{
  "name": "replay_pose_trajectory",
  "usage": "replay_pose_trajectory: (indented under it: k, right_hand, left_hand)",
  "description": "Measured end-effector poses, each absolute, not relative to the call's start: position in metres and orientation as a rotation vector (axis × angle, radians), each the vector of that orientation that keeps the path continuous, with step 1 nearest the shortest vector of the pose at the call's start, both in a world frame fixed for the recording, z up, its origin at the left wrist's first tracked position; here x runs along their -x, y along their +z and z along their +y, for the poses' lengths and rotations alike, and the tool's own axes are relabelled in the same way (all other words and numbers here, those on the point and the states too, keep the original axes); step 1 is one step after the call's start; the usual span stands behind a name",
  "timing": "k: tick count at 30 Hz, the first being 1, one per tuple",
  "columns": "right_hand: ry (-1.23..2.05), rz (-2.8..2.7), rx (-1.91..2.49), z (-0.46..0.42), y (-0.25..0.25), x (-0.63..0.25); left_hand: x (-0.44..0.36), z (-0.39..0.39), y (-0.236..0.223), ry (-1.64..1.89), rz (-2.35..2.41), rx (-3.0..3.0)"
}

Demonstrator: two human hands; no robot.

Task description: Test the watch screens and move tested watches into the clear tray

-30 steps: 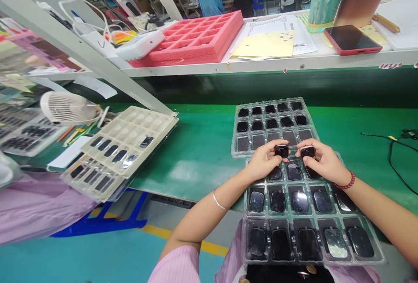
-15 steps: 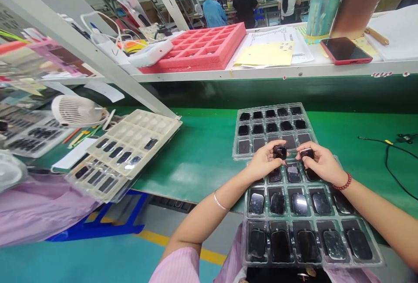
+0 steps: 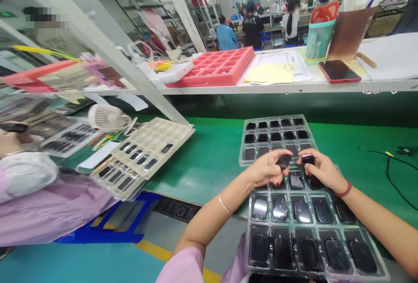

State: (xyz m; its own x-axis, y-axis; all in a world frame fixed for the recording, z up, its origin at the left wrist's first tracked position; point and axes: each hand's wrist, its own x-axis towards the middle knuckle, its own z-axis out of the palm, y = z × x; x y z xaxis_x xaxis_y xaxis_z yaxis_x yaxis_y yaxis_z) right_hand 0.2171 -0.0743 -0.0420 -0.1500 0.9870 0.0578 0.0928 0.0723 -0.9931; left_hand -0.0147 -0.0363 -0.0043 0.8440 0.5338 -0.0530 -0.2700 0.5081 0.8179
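Note:
My left hand (image 3: 269,169) pinches a small black watch screen (image 3: 284,161) between thumb and fingers, tilted and a little blurred. A second black watch screen (image 3: 308,159), seen face-on, sits in the grip of my right hand (image 3: 320,169). Both hands hover over the far row of the near clear plastic tray (image 3: 318,225), partly covering its compartments. Dark rounded screens fill the visible compartments of that tray, which overhangs the table's front edge toward my lap. Just beyond my hands lies another clear tray (image 3: 241,144) with two rows of black screens and a front row of flat dark inserts.
A cream tray (image 3: 156,131) is stacked on a clear one at left, beside a small white fan (image 3: 106,117). On the shelf are a pink foam tray (image 3: 215,67), papers and a phone (image 3: 339,71). A black cable (image 3: 388,170) lies right. A co-worker's sleeve (image 3: 29,176) shows at left.
The camera view has tilted up and turned left. My left hand has turned its screen from face-on to a slant, while my right hand keeps hold of its own.

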Motion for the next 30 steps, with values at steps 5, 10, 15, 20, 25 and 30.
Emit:
replay_pose_trajectory:
  k: [5,10,15,20,25,30]
  right_hand:
    - [1.490,-1.165,1.021,-0.071,-0.045,-0.224]
    - [1.631,-1.028,0.911,-0.074,-0.015,-0.226]
    - [1.621,-1.056,0.762,-0.125,0.059,-0.207]
    - [1.923,-1.051,0.552,-0.194,0.111,-0.177]
    - [1.975,-0.980,0.524,-0.220,0.122,-0.170]
    - [2.000,-0.950,0.502,-0.220,0.116,-0.170]
  left_hand:
    - [0.000,-0.085,0.034,-0.035,-0.119,-0.819]
    - [-0.009,-0.104,0.061,-0.119,-0.231,-0.872]
    - [0.027,-0.120,0.079,0.241,-0.076,-1.040]
    - [0.041,-0.091,0.057,0.639,0.238,-1.097]
    - [0.025,-0.062,0.028,0.739,0.576,-1.174]
    - [0.017,-0.065,0.020,0.735,0.596,-1.172]
